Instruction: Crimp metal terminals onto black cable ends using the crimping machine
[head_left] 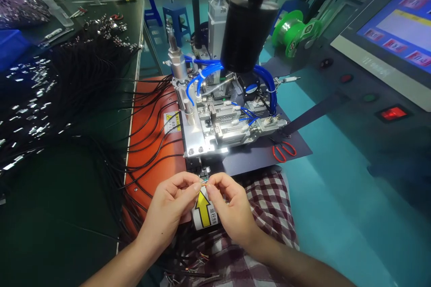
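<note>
My left hand (170,202) and my right hand (234,208) meet fingertip to fingertip in front of the machine (229,121). Both are closed in a pinch on thin coloured wires (204,183), which show orange and bluish-green between the fingers. Most of the wires' length is hidden by my fingers. Just beyond the fingertips is a small dark fixture (204,171) at the machine's front. Below the hands lies a white label with a yellow arrow (203,210).
Black cables (148,161) cross the orange board (144,121) on the left. A large cable pile (84,58) covers the dark bench. Red-handled scissors (284,150) lie to the right. Stripped cable ends (198,264) rest by my checked lap (269,202). A control screen (397,27) stands at right.
</note>
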`<action>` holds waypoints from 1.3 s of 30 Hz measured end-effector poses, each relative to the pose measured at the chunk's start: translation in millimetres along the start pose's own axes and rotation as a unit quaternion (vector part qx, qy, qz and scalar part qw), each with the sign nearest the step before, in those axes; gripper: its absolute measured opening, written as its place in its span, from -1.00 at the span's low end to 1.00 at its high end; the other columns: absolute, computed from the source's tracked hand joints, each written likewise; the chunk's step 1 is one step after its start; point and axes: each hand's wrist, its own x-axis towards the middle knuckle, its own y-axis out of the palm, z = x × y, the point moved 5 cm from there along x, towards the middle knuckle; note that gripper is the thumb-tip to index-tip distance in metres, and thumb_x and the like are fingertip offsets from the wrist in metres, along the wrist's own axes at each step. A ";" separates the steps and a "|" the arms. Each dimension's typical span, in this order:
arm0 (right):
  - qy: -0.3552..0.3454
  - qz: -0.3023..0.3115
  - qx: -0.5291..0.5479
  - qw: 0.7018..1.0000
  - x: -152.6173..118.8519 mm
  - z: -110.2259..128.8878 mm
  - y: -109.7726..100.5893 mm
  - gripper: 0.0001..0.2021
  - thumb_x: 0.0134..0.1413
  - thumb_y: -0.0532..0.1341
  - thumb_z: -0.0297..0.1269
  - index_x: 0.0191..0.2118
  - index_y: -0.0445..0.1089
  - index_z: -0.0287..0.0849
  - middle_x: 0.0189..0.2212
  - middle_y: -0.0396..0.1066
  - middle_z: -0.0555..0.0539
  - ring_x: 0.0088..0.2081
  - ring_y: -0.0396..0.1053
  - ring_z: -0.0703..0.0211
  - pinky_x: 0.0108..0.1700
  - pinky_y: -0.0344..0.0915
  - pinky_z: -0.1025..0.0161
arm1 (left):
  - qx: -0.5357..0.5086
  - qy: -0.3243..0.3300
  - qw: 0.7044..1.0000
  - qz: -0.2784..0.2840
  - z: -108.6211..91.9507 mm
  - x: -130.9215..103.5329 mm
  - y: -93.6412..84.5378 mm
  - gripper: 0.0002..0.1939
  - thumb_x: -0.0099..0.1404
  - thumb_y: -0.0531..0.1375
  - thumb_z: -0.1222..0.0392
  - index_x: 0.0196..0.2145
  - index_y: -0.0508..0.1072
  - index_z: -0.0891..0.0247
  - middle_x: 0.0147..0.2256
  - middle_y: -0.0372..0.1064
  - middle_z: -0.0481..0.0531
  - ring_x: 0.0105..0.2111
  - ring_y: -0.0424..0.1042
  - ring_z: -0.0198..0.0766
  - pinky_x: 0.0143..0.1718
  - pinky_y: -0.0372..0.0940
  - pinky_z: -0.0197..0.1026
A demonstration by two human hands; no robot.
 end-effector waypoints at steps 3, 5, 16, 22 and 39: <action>-0.024 -0.004 -0.043 0.999 -3.2 2.2 3.7 -0.87 0.16 0.08 -0.30 -0.39 0.27 -0.19 -0.52 0.23 0.05 -0.50 0.14 0.31 -0.45 0.14 0.36 | -0.008 0.011 1.000 -0.015 0.1 -1.1 -0.2 -0.76 0.15 0.24 0.02 -0.39 0.37 0.25 -0.70 -0.08 -0.23 -0.69 -0.12 -0.49 -0.69 -0.13 -0.39; -0.033 -0.010 -0.068 0.997 -5.3 3.3 6.2 -0.86 0.17 0.07 -0.32 -0.40 0.27 -0.19 -0.53 0.23 0.05 -0.50 0.15 0.31 -0.45 0.14 0.36 | -0.011 0.019 1.000 -0.017 0.0 -1.4 0.3 -0.77 0.15 0.24 0.03 -0.38 0.37 0.25 -0.72 -0.09 -0.24 -0.70 -0.13 -0.50 -0.69 -0.13 -0.39; -0.028 0.014 -0.104 0.994 -2.3 14.2 -3.2 -0.91 0.11 0.14 -0.31 -0.35 0.34 -0.19 -0.50 0.34 0.02 -0.47 0.25 0.28 -0.43 0.21 0.35 | 0.004 0.016 1.000 0.001 -2.9 -4.1 2.8 -0.76 0.18 0.21 0.00 -0.39 0.35 0.25 -0.73 -0.13 -0.26 -0.70 -0.17 -0.50 -0.68 -0.14 -0.40; -0.028 -0.009 -0.087 0.996 2.1 14.6 -9.9 -0.91 0.10 0.14 -0.34 -0.41 0.31 -0.19 -0.53 0.30 0.04 -0.48 0.24 0.29 -0.42 0.20 0.35 | 0.031 0.020 0.999 0.016 -2.9 -4.9 5.2 -0.75 0.18 0.21 0.01 -0.38 0.34 0.26 -0.69 -0.05 -0.25 -0.69 -0.10 -0.50 -0.68 -0.13 -0.40; 0.079 0.073 0.027 0.994 3.3 3.0 -10.3 -0.86 0.12 0.14 -0.27 -0.41 0.25 -0.20 -0.59 0.15 0.11 -0.58 0.08 0.39 -0.53 0.08 0.40 | 0.059 0.011 0.996 0.070 -3.8 0.5 7.1 -0.82 0.21 0.17 0.14 -0.44 0.35 0.32 -0.66 -0.06 -0.22 -0.66 -0.15 -0.50 -0.66 -0.23 -0.36</action>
